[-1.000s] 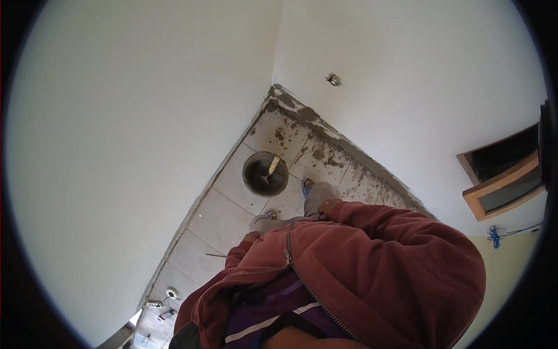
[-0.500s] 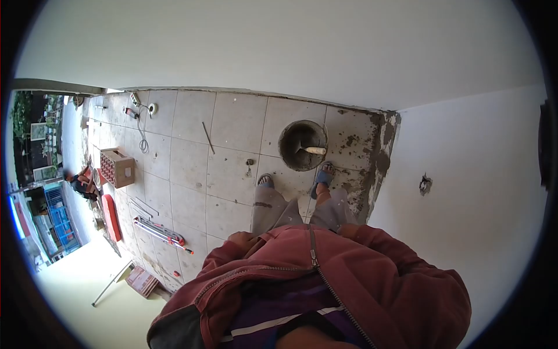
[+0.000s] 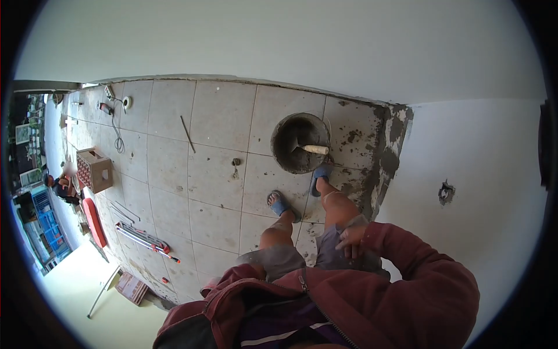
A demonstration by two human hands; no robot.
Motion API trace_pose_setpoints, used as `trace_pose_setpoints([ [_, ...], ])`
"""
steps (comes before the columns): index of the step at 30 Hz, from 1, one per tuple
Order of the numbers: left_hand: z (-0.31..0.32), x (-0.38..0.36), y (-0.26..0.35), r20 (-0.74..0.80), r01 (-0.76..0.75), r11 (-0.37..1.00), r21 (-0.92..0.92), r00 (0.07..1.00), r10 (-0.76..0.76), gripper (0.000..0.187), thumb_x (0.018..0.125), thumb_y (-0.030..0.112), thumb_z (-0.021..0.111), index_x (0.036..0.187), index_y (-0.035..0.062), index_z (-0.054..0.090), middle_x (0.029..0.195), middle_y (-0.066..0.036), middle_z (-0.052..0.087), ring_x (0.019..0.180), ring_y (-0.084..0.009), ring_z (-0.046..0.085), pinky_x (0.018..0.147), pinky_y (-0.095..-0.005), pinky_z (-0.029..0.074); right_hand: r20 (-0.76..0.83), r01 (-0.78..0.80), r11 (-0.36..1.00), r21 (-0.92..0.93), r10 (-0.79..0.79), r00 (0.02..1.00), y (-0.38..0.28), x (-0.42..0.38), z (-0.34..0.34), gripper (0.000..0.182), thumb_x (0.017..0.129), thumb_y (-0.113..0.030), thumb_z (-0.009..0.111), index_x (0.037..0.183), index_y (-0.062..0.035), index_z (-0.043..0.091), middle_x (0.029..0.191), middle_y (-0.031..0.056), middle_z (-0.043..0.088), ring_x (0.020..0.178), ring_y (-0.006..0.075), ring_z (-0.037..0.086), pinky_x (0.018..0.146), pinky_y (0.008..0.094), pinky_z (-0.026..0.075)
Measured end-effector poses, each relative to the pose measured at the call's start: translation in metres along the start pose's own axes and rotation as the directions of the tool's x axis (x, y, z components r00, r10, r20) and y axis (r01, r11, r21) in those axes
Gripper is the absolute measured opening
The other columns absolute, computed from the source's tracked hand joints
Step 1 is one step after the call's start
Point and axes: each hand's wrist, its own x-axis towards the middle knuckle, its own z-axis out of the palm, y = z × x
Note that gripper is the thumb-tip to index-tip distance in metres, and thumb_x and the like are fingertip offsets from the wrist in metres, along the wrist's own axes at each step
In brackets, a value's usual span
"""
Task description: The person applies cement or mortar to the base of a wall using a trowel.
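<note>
1. Near the mortar-smeared corner of the pale, square-tiled floor (image 3: 221, 116), a round, dark bucket with grey-crusted walls (image 3: 283, 129) stands just ahead of the person's feet, probably put there to be within a short bend's reach

2. Inside it leans a trowel with a pale, stubby handle (image 3: 315, 150); the handle lies towards the rim, a placing that likely keeps the grip out of whatever coats the bottom

3. At the person's thigh, the bare right hand (image 3: 351, 238) lies against loose grey trouser cloth (image 3: 331, 245), its fingers bent; whether they pinch the fabric or only rest on it, I cannot tell

4. By the other thigh, the left hand (image 3: 256, 269) is mostly hidden between maroon sleeve and grey cloth, so I cannot tell what its fingers do

5. Both knees are bare with the cloth bunched above them, which would keep it clear of wet mortar and free the legs to bend
</note>
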Motion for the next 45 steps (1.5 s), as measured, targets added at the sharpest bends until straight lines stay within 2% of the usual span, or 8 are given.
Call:
trace_pose_setpoints([
  [3,-0.008,0.071,-0.033,-0.306,-0.094,0.894,-0.439,0.951,-0.050,0.033,0.064,0.025,0.065,0.093,0.0096,0.062,0.070,-0.007,0.062,0.062,-0.0139,0.059,0.059,-0.0268,0.047,-0.670,0.143,0.818,-0.557,-0.544,0.505,-0.030,0.054,-0.087,0.039,0.072,-0.030,0.058,0.102,-0.0046,0.051,0.083,0.0077,0.059,0.068,0.0250,0.058,0.062,0.0332,0.047],
  [7,-0.097,0.194,-0.065,-0.723,-0.333,0.695,-0.637,0.573,-0.387,0.028,0.076,0.014,0.058,0.100,0.0008,0.056,0.086,-0.011,0.060,0.081,-0.0145,0.056,0.072,-0.0260,0.044,-0.576,-0.270,0.536,-0.800,-0.812,0.096,-0.084,0.139,-0.224,0.026,0.072,-0.020,0.051,0.095,-0.0073,0.053,0.095,0.0050,0.052,0.099,0.0218,0.044,0.078,0.0333,0.040],
  [14,-0.166,0.336,-0.130,-0.884,-0.541,0.750,-0.382,0.449,-0.126,0.040,0.086,0.025,0.044,0.113,-0.0043,0.043,0.106,-0.013,0.051,0.098,-0.0204,0.049,0.085,-0.0303,0.038,-0.651,-0.524,0.476,-0.707,-0.727,0.219,-0.116,0.229,-0.290,0.017,0.069,-0.012,0.048,0.085,-0.0080,0.051,0.078,0.0015,0.049,0.083,0.0170,0.043,0.070,0.0280,0.034],
  [21,-0.266,0.333,-0.116,-0.590,-0.417,0.685,-0.598,0.807,-0.024,0.040,0.082,0.039,0.041,0.096,0.0022,0.048,0.081,-0.008,0.055,0.065,-0.0148,0.055,0.054,-0.0274,0.048,-0.477,-0.114,0.470,-0.875,-0.799,0.367,-0.075,0.094,-0.293,0.032,0.060,-0.016,0.056,0.090,-0.0057,0.051,0.071,0.0087,0.054,0.079,0.0263,0.053,0.068,0.0357,0.042],
  [26,-0.296,0.340,-0.117,-0.455,-0.385,0.692,-0.611,0.886,0.091,0.028,0.080,0.030,0.046,0.089,0.0036,0.047,0.078,-0.006,0.055,0.066,-0.0158,0.056,0.052,-0.0306,0.051,-0.742,0.291,0.710,-0.642,-0.671,0.001,0.016,0.120,-0.283,0.041,0.056,-0.021,0.060,0.093,-0.0057,0.051,0.077,0.0157,0.058,0.075,0.0333,0.055,0.065,0.0374,0.043],
  [29,-0.297,0.342,-0.123,-0.502,-0.354,0.737,-0.576,0.865,0.024,0.027,0.077,0.030,0.049,0.087,0.0050,0.050,0.075,-0.005,0.056,0.063,-0.0152,0.054,0.052,-0.0313,0.050,-0.901,0.801,0.460,-0.383,-0.379,-0.213,0.060,0.212,-0.313,0.042,0.064,-0.024,0.058,0.098,-0.0024,0.047,0.087,0.0190,0.057,0.084,0.0332,0.055,0.069,0.0379,0.043],
  [35,-0.281,0.348,-0.138,-0.619,-0.425,0.697,-0.577,0.785,-0.033,0.032,0.075,0.035,0.053,0.088,0.0057,0.052,0.077,-0.004,0.056,0.069,-0.0158,0.053,0.057,-0.0329,0.047,-0.954,0.751,0.642,0.155,0.295,-0.055,0.107,0.300,-0.367,0.046,0.079,-0.028,0.048,0.114,0.0000,0.039,0.098,0.0204,0.054,0.092,0.0321,0.053,0.078,0.0378,0.042],
  [45,-0.241,0.364,-0.103,-0.909,-0.704,0.671,-0.232,0.403,0.108,0.031,0.085,0.029,0.039,0.084,0.0016,0.053,0.082,-0.007,0.056,0.074,-0.0156,0.052,0.067,-0.0298,0.042,-0.904,0.668,0.673,0.316,0.428,-0.004,0.136,0.294,-0.430,0.045,0.079,-0.022,0.046,0.117,0.0001,0.035,0.103,0.0195,0.053,0.092,0.0323,0.053,0.078,0.0407,0.043],
])
